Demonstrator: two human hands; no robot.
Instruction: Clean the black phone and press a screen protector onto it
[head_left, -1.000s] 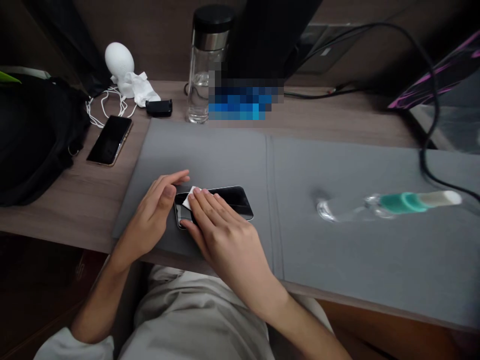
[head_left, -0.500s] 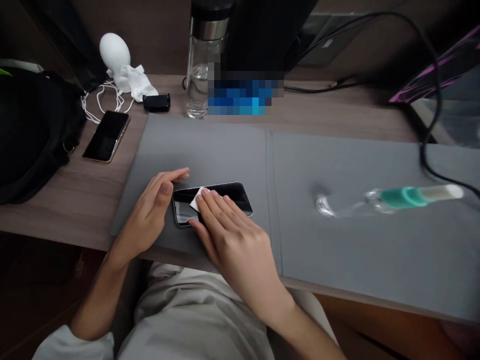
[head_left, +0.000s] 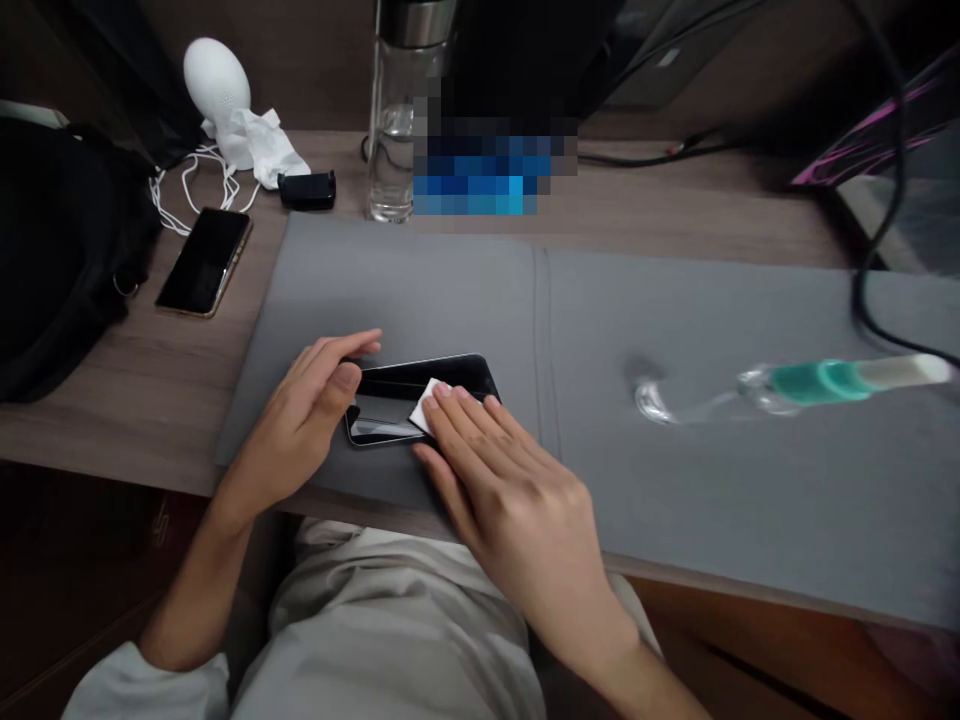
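A black smartphone (head_left: 457,376) lies screen up on the grey desk mat (head_left: 405,285), its glossy glass reflecting light. My right hand (head_left: 510,490) presses a small white wipe (head_left: 430,406) flat against the screen with its fingertips. My left hand (head_left: 300,425) sits at the phone's left end, its fingers curved and touching the phone's edge without gripping it. The right hand hides the lower right part of the phone.
A second smartphone (head_left: 203,262) lies on the wooden desk beside the mat. On the mat at the right lies a clear spray bottle (head_left: 817,381) with a teal collar. A glass bottle (head_left: 390,130), black bag (head_left: 60,260), white cable (head_left: 191,185) and black cable (head_left: 877,210) surround the mat.
My right hand has slid the white wipe rightward along the phone's screen. The left hand stays at the phone's left end, and the whole view has shifted slightly.
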